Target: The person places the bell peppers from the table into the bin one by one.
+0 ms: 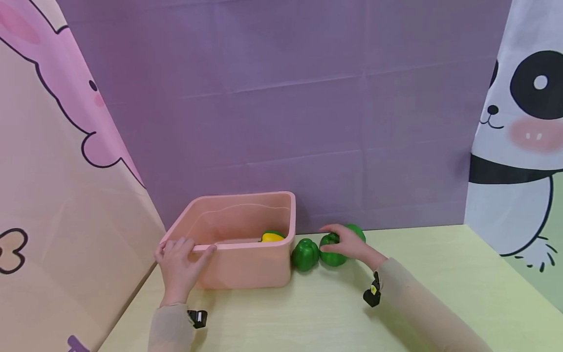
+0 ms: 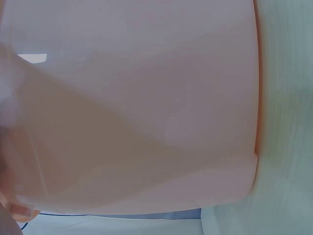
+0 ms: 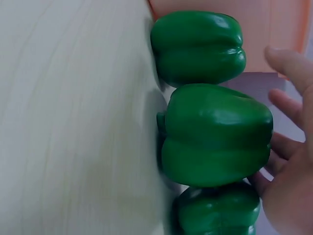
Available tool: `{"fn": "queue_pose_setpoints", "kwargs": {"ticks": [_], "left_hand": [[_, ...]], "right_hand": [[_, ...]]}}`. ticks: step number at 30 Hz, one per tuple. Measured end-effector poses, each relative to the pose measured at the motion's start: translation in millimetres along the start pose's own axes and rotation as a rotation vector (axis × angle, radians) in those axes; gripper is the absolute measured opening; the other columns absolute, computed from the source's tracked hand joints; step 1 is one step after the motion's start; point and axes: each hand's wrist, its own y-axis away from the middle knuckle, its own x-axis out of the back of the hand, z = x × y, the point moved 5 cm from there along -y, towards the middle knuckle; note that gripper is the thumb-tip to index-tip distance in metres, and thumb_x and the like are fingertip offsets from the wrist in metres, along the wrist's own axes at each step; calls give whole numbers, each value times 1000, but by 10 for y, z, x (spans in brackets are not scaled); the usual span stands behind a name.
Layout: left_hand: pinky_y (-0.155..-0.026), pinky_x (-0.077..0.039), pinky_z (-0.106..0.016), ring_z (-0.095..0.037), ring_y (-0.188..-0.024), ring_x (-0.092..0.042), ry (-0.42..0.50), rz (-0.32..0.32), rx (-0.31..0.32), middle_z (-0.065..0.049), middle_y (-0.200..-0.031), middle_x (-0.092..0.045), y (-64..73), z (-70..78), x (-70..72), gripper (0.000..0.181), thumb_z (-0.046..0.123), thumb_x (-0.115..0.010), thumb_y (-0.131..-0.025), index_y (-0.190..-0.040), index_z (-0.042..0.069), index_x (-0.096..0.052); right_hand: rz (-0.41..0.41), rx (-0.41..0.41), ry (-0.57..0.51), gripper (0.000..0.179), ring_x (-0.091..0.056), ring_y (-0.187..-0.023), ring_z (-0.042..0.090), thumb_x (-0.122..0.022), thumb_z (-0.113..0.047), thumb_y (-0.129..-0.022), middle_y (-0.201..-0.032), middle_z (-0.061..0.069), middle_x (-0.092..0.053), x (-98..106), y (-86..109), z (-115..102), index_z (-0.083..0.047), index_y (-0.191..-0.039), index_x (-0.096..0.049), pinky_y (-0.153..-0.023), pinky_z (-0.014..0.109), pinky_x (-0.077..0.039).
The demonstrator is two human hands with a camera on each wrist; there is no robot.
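A pink plastic bin [image 1: 246,266] stands on the table, and my left hand [image 1: 179,266] grips its front left rim. Its smooth wall [image 2: 146,98] fills most of the left wrist view. Inside lies something yellow and green, apparently a pepper [image 1: 272,237], mostly hidden by the rim. My right hand [image 1: 347,243] is at the middle green bell pepper [image 3: 217,137], its fingers spread loosely about the far side without a visible grip. Another green bell pepper [image 1: 305,255] sits between it and the bin. A third green pepper [image 1: 357,231] shows partly behind my right hand.
The pale wood-grain table [image 1: 308,318] extends toward me and to the right. A purple cloth backdrop [image 1: 286,98] hangs behind the bin and peppers. Cartoon-printed cloths flank it, with a panda [image 1: 519,146] on the right.
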Motion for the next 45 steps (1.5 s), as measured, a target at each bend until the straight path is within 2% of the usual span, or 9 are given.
{"fn": "queue_pose_setpoints", "kwargs": {"ticks": [7, 13, 19, 25, 29, 34, 37, 41, 45], "left_hand": [[-97, -17, -61, -31, -80, -45, 7, 20, -17, -5, -74, -55, -17, 35, -10, 42, 51, -69, -80, -72, 12, -54], [-98, -17, -61, -31, -79, -45, 13, 22, -23, -5, -73, -55, -43, 78, -72, 44, 52, -68, -80, -71, 12, -53], [-98, -17, -61, -31, -81, -45, 9, 2, -6, -6, -74, -55, -73, 110, -90, 43, 51, -69, -79, -72, 11, -54], [-98, -17, -61, -31, -83, -46, 6, -16, 11, -5, -76, -57, -57, 116, -95, 42, 50, -70, -79, -73, 11, -55], [-99, -17, -61, -32, -84, -46, 4, -17, 12, -6, -76, -57, -39, 107, -92, 41, 49, -70, -79, -73, 11, -55], [-99, -17, -61, -33, -84, -46, 9, -16, 15, -7, -76, -57, -26, 100, -70, 42, 50, -69, -80, -75, 10, -57], [-98, -17, -62, -33, -84, -46, 16, -4, 11, -7, -77, -57, -25, 95, -45, 43, 51, -69, -80, -77, 9, -59], [-97, -17, -62, -34, -83, -46, 19, 13, 0, -8, -76, -58, -30, 71, -21, 45, 53, -67, -80, -77, 8, -59], [-97, -17, -61, -34, -83, -45, 14, 11, 6, -8, -76, -58, -30, 38, -2, 43, 51, -68, -80, -77, 8, -59]], "right_hand": [[-116, 16, 194, 58, -47, -124, 38, -77, -26, -79, -129, 16, -56, -65, -61, -93, -2, -128, -57, -101, 54, -37], [-121, -31, 261, 60, -47, -120, 40, -81, -22, -76, -131, 22, -49, -61, -7, 34, -3, -128, -57, -96, 54, -41], [-54, -54, 211, 55, -54, -102, 32, -82, -19, -74, -123, 19, -48, -18, 106, 165, -9, -121, -58, -82, 48, -48], [3, -71, 163, 53, -53, -99, 28, -83, -21, -75, -116, 15, -53, -5, 220, 217, -10, -119, -56, -78, 45, -48], [83, -103, 78, 54, -55, -94, 25, -85, -21, -74, -110, 9, -58, 47, 322, 255, -9, -117, -55, -76, 41, -47], [171, -183, -31, 53, -55, -93, 26, -86, -24, -72, -109, 10, -57, 132, 483, 328, -13, -112, -52, -75, 39, -47], [169, -204, -70, 56, -56, -97, 28, -85, -26, -74, -116, 13, -57, 162, 562, 344, -15, -120, -55, -77, 40, -47], [118, -222, -84, 66, -56, -104, 31, -83, -31, -76, -133, 15, -52, 186, 630, 365, -17, -134, -55, -80, 42, -47], [85, -250, -99, 67, -55, -106, 32, -83, -33, -75, -133, 18, -51, 215, 672, 373, -19, -134, -55, -81, 44, -47]]}}
